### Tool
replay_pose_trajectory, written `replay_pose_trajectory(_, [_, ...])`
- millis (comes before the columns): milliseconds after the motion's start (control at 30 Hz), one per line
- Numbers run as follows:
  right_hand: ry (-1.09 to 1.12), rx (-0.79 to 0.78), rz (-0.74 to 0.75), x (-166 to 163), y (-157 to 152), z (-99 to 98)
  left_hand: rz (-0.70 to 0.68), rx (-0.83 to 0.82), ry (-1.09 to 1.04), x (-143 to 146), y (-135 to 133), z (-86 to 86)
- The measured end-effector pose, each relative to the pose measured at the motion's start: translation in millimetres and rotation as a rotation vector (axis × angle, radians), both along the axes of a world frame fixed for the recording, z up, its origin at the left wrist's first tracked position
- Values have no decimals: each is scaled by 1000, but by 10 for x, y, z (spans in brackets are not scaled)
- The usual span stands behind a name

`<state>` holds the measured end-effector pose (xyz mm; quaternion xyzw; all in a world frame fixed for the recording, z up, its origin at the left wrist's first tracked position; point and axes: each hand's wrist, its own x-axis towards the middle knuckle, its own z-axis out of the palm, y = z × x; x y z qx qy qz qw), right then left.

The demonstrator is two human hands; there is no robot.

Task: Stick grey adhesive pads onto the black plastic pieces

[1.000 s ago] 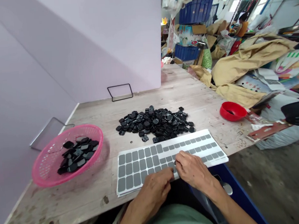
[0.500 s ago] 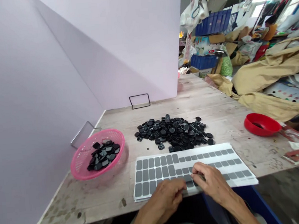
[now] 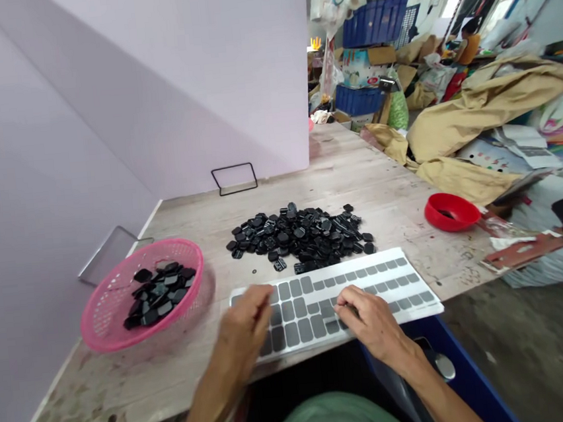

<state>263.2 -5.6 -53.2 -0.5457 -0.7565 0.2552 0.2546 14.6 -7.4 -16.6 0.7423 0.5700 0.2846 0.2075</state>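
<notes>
A white sheet [image 3: 288, 280] with rows of grey rounded stickers, larger at the left and smaller at the right, lies at the table's front edge. My left hand [image 3: 245, 324] is over its left end, fingers curled in and slightly blurred; whatever they may hold is hidden. My right hand [image 3: 369, 322] rests over the middle of the sheet, thumb and forefinger pinched together beside a grey sticker [image 3: 328, 311]. What is between those fingers I cannot make out. Just behind the sheet lies a heap of small black plastic pieces [image 3: 303, 232].
At the left, a pink basket [image 3: 90, 322] holds more black pieces. A red ring-shaped dish [image 3: 451, 213] sits at the right. Wire stands [image 3: 236, 191] are by the pale partition [image 3: 189, 80]. Bags, crates and a distant person [image 3: 469, 47] are beyond the table.
My left hand has moved left, away from my right hand, to the sheet's left end. My right hand stays pinched over the sheet. The view has turned to the right.
</notes>
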Motion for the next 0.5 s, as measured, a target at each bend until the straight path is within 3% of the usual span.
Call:
replay_pose_trajectory(67, [55,-18,-9,-4,0,18,243,131,194,-303,83,149])
replay_pose_trajectory(133, [91,-45,-16,-13,3,31,475,155,462,-576,148,311])
replay_pose_trajectory(233, [119,-105,-3,-24,4,42,679,131,782,-793,215,465])
replay_pose_trajectory(333, [136,-152,16,-26,-6,47,592,165,732,-716,307,405])
replay_pose_trajectory(500, [174,-218,31,0,-48,74,177,-43,307,-193,598,-14])
